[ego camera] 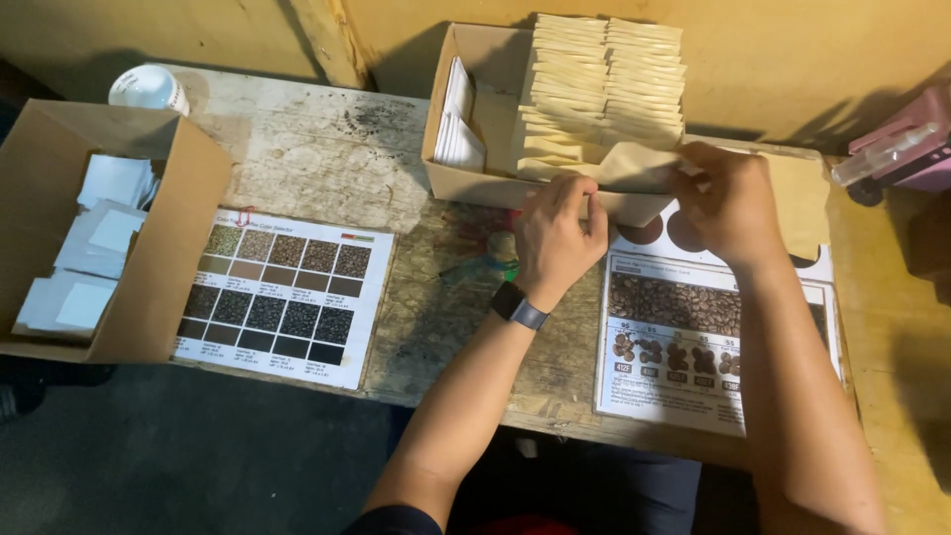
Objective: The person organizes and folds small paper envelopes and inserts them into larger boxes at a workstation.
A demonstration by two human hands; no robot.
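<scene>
Left to right: the left hand [557,238] and right hand [728,201] are both pinching one kraft paper envelope [634,166], held against the front edge of the cardboard box [475,109] at the back of the surface [327,159]. My worry is that tugging too hard could tear it, or knock the stacked envelopes [604,84] out of line, since they sit so tightly packed

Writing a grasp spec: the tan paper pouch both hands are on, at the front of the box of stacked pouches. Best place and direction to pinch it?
Probably by its two short ends, from left and right. The tan pouch lies flat and thin along the cardboard box's front wall, too thin for anything but an edge pinch. The left hand and right hand are at those ends.
</scene>
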